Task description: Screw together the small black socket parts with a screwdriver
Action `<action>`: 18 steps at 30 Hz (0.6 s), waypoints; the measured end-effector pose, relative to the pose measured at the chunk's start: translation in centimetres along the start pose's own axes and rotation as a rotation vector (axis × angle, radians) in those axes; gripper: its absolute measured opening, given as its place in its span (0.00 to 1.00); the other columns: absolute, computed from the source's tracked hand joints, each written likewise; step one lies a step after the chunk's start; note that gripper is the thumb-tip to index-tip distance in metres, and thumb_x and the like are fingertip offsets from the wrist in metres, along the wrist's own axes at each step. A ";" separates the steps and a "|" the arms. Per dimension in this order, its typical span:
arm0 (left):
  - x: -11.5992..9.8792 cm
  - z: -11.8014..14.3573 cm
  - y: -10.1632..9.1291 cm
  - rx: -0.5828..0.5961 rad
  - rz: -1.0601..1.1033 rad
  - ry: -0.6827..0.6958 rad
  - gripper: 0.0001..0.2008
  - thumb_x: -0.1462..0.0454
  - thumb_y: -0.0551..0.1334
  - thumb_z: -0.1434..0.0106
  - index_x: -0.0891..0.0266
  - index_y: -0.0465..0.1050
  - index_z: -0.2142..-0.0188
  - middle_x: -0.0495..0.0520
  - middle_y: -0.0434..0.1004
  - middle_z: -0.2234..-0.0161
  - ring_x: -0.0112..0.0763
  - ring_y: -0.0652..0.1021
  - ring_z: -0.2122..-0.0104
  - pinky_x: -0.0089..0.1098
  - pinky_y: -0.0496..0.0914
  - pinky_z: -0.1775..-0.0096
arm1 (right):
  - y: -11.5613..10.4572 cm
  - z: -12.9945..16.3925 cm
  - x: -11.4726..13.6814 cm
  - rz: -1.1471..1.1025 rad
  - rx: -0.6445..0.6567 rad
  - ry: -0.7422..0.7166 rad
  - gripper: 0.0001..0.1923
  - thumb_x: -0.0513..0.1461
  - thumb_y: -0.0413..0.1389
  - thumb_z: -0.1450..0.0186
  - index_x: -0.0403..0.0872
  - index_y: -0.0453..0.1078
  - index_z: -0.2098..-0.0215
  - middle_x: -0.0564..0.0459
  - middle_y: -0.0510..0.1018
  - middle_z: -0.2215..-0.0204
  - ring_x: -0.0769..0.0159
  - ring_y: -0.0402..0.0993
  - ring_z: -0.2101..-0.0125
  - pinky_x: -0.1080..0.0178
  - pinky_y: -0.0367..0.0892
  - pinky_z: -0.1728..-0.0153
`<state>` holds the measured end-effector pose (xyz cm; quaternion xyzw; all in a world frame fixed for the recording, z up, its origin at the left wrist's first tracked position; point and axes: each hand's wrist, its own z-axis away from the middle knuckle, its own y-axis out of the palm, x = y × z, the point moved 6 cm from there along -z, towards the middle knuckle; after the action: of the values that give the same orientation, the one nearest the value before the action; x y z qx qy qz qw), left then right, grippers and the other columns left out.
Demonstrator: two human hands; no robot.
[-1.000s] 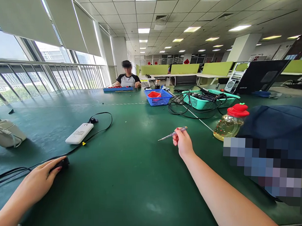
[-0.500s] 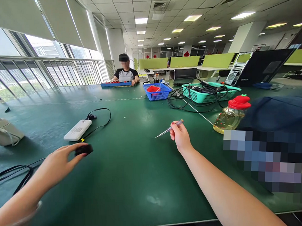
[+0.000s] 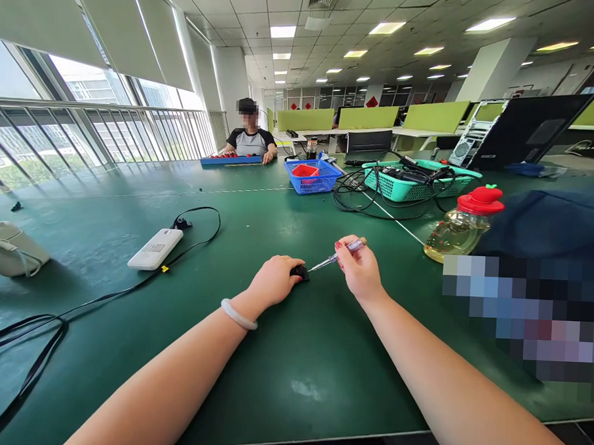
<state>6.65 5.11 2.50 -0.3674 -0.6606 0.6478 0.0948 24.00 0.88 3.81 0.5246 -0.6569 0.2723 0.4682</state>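
Note:
My left hand (image 3: pixel 276 279) is closed round a small black block-like part (image 3: pixel 302 273) at the middle of the green table (image 3: pixel 270 379). What kind of part it is I cannot make out. To its right, my right hand (image 3: pixel 360 271) grips a screwdriver (image 3: pixel 348 248) by its clear handle. The thin metal shaft points left and down, and its tip is at or very near the right side of the black part. Whether the tip touches it I cannot tell.
On the left lie a white power bank-like box (image 3: pixel 155 249), a black cable (image 3: pixel 101 298) and a pale pouch (image 3: pixel 10 248). A blue basket (image 3: pixel 313 182), a green basket (image 3: pixel 392 187) and a red-lidded bottle (image 3: pixel 456 233) stand farther right. A person (image 3: pixel 251 140) sits at the far end.
My left hand has carried the black part from the left to the table's middle, beside the screwdriver tip. My right hand has stayed almost in place, still gripping the screwdriver.

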 end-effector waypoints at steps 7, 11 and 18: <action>1.8 0.4 0.8 -0.064 0.198 -0.056 0.26 0.64 0.67 0.39 0.60 0.71 0.41 0.60 0.80 0.49 0.45 0.78 0.49 0.42 0.71 0.46 | 2.2 2.0 2.8 0.286 0.141 -0.203 0.15 0.48 0.60 0.37 0.50 0.65 0.76 0.59 0.63 0.83 0.72 0.55 0.83 0.65 0.54 0.78; 1.8 0.4 1.0 -0.058 0.174 -0.026 0.25 0.63 0.65 0.37 0.59 0.71 0.40 0.60 0.80 0.49 0.46 0.76 0.47 0.43 0.70 0.44 | 3.1 2.6 3.3 0.410 0.215 -0.279 0.12 0.45 0.56 0.35 0.50 0.64 0.74 0.60 0.63 0.83 0.72 0.55 0.84 0.65 0.54 0.78; 1.8 0.6 0.9 -0.070 0.143 -0.010 0.23 0.63 0.64 0.37 0.57 0.73 0.42 0.56 0.80 0.51 0.43 0.76 0.49 0.42 0.70 0.44 | 3.4 2.7 3.2 0.559 0.266 -0.386 0.09 0.42 0.53 0.33 0.50 0.63 0.72 0.62 0.63 0.83 0.73 0.55 0.84 0.66 0.55 0.79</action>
<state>5.39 5.62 0.92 -0.4134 -0.6554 0.6313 0.0320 19.86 -1.77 5.99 0.4228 -0.8099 0.3691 0.1707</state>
